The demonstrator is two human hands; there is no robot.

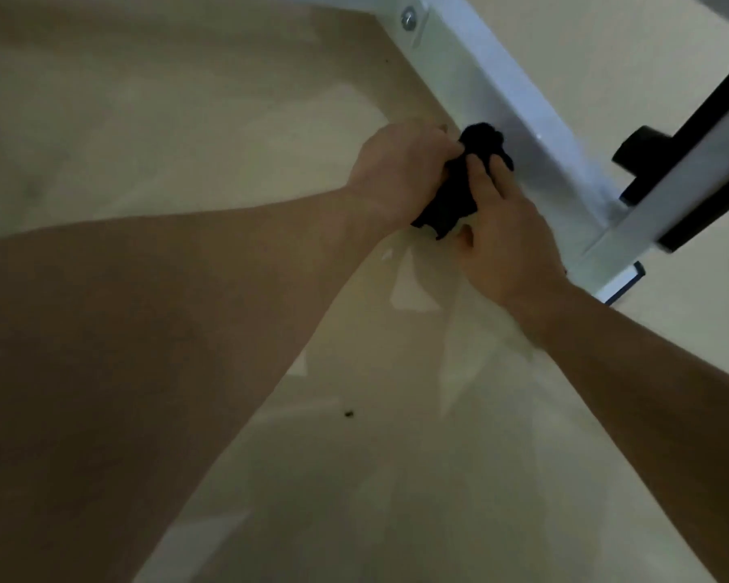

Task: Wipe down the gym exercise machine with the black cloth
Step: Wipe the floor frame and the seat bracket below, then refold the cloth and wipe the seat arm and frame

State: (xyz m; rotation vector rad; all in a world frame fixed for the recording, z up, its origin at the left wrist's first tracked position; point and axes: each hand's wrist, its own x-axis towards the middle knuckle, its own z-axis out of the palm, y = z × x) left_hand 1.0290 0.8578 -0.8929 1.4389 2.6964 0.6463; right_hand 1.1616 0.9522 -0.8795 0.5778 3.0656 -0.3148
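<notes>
Both hands are on the cloth [447, 199], and the cloth sits bunched against the near face of the beam [518, 98]. That puts it roughly midway between the bolt [408, 18] at the beam's top end and the joint [607, 241] at its low end.

The left hand [400, 170] is on the side of the cloth away from the beam. Its fingers curl tight round the wad, so that is a firm grasp. The right hand [506, 229] comes in from the joint end with its fingers laid out nearly straight on top of the cloth, pressing it onto the white metal rather than clutching it. Its thumb is down by the cloth's loose tail, and I can't tell whether the two touch.

The cloth is balled up, so to my eye only a small patch meets the metal. It would likely do better opened flatter under those straight fingers, so more fabric bears on the face. Long strokes along the beam look like the way to go, with the right hand supplying the pressure and the left steering and taking up slack.

The bright upper edge of the beam needs its own pass, with the cloth wrapped over the corner. The bolt plate wants a dab round the head. At the joint end the black bar [712, 140] crowds in on the beam's far side, so shorter strokes there would keep the knuckles clear.

The loose tail hangs off the beam's near side toward the floor [186, 119], and it is best tucked in before it drags
</notes>
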